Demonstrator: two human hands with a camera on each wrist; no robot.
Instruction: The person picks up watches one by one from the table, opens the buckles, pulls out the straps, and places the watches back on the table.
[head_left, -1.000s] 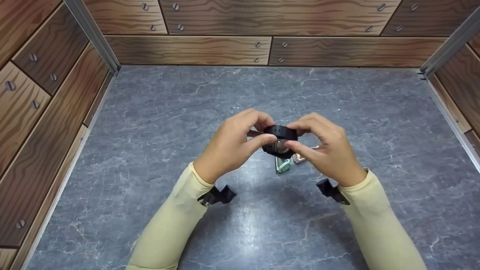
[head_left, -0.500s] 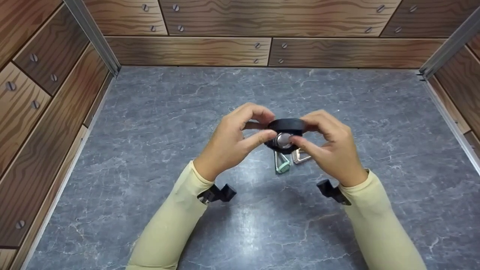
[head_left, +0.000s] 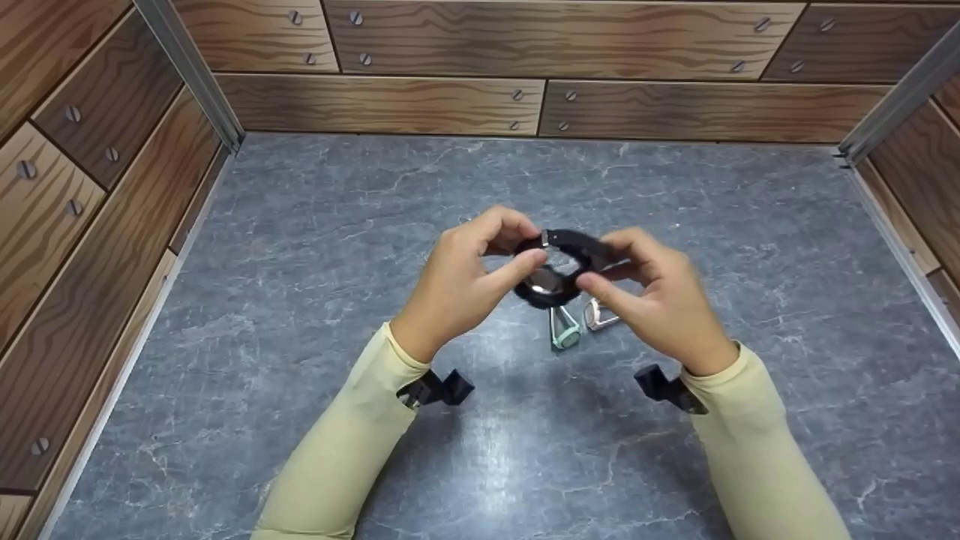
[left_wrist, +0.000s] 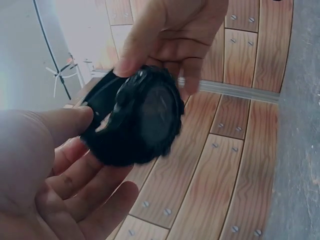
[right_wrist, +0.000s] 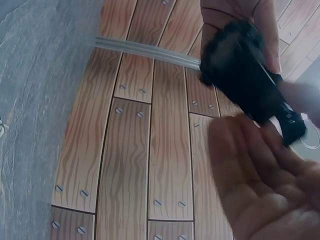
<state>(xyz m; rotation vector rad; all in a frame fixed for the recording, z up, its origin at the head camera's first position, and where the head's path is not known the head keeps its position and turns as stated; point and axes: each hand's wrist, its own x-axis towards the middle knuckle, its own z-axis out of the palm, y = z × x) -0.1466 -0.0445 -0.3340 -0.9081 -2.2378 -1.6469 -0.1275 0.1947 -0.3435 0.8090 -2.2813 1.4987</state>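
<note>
Left hand (head_left: pixel 469 277): grip pinches black watch (left_wrist: pixel 145 117) aloft | right hand (head_left: pixel 658 289): grip pinches same watch | green watch (head_left: pixel 568 337), pink watch (head_left: pixel 592 315): on counter (head_left: pixel 337 285)

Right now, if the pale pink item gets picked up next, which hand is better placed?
Probably the right hand: in the head view it partly hides the pale pink item, while the left hand sits farther off. Both hold the black watch, so the right must let go first.
</note>
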